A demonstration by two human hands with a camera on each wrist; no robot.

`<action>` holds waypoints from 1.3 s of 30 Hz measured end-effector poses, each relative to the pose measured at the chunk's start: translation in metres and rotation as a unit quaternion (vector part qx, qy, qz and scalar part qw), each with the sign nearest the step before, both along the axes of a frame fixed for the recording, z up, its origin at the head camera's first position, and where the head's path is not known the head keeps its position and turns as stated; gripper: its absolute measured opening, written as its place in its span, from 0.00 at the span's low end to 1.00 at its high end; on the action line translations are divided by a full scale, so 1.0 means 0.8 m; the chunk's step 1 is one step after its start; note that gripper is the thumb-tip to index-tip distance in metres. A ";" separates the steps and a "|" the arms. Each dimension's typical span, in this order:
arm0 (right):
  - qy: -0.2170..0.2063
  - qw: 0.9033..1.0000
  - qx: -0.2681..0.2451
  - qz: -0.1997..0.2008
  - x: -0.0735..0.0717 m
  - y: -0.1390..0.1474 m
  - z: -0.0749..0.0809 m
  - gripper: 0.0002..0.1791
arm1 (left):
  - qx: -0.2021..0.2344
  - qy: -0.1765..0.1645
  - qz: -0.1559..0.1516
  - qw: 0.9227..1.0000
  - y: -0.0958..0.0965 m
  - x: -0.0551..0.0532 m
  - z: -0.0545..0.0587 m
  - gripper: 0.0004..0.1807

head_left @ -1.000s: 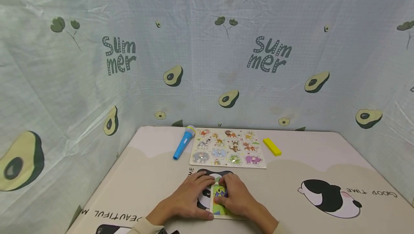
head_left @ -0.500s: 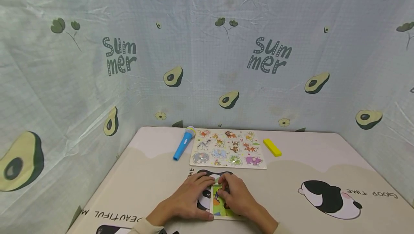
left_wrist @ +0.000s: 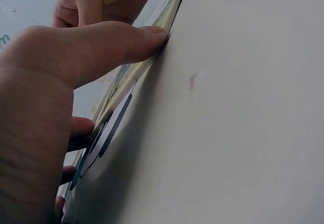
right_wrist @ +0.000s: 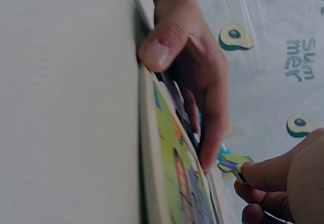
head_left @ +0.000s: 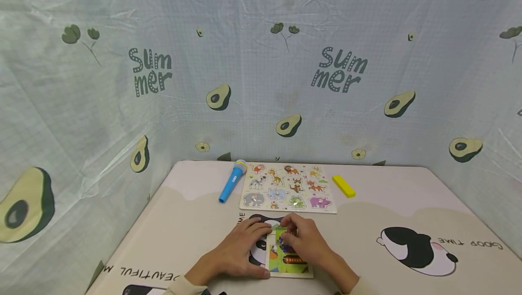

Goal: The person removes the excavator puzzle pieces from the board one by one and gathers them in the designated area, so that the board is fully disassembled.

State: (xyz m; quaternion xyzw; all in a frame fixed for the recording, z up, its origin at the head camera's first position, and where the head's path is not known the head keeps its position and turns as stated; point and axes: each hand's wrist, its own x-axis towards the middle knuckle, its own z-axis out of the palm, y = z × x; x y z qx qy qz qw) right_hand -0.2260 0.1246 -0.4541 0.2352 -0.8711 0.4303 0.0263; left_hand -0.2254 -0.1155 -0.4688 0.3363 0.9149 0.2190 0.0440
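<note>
The right hand [head_left: 307, 239] pinched a piece [right_wrist: 234, 162] over the far end of the puzzle [head_left: 281, 264], which lay on the near tabletop [head_left: 183, 227]; the left hand [head_left: 239, 250], fingers apart, touched its left edge

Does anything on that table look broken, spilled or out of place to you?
Nothing looks spilled or broken. Only one puzzle piece stands out: the right hand pinches it off the small puzzle board, whose edge the left hand holds. The blue microphone and yellow block lie slanted, hardly odd.
</note>
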 end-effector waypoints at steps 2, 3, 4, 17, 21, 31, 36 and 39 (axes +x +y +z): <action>0.005 1.000 -0.001 -0.007 -0.002 0.005 0.004 0.08 | 0.000 0.000 0.001 1.000 0.000 0.000 0.000 0.52; 0.008 1.000 -0.005 -0.011 -0.004 0.008 0.005 0.07 | 0.001 0.000 0.001 1.000 0.000 0.000 -0.001 0.53; 0.010 1.000 -0.007 -0.018 -0.005 0.011 0.007 0.07 | 0.001 0.000 0.001 1.000 0.000 -0.001 -0.001 0.53; 0.007 0.992 -0.042 -0.121 -0.030 0.054 0.011 0.07 | -0.003 0.002 0.004 1.000 0.001 -0.001 -0.004 0.53; 0.001 0.989 -0.036 -0.141 -0.036 0.067 0.010 0.07 | -0.005 0.004 0.004 1.000 0.000 -0.002 -0.004 0.53; -0.043 0.986 -0.002 -0.159 -0.044 0.089 -0.006 0.06 | -0.005 0.006 0.002 1.000 -0.001 -0.001 -0.004 0.53; -0.039 0.987 0.021 -0.154 -0.046 0.094 -0.011 0.06 | -0.006 0.007 0.002 1.000 -0.002 -0.001 -0.004 0.53; -0.034 0.987 0.029 -0.152 -0.047 0.096 -0.012 0.06 | -0.007 0.005 0.002 1.000 -0.001 -0.002 -0.004 0.53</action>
